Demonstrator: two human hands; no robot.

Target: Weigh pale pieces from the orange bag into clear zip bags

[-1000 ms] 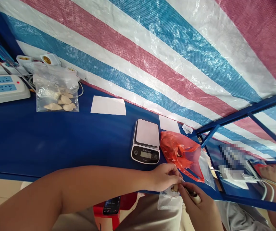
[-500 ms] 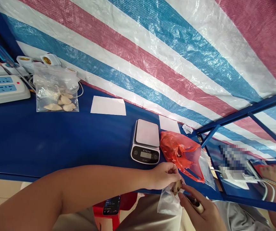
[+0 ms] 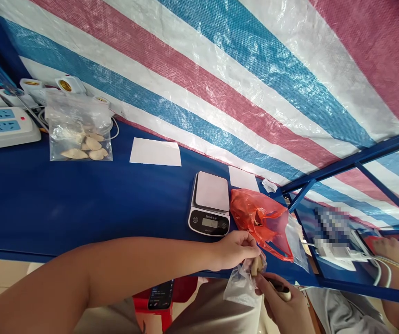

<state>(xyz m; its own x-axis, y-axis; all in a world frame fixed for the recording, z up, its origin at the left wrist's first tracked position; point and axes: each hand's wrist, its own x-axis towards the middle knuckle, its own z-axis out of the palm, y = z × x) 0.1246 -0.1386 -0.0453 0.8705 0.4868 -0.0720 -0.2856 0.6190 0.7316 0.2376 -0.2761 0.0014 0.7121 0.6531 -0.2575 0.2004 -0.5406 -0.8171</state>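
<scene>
Tan crescent piece sits at the mouth of a clear plastic bag, held just off the edge of the blue surface. Piece looks light and fairly stiff, perhaps brittle; film looks thin and slippery, so best taken at the bag's edge. Left hand: fingers pressed together, pinching bag top beside piece. Right hand: curled, pinching a dark-and-cream object. Nearby: digital kitchen scale, orange plastic bag.
</scene>
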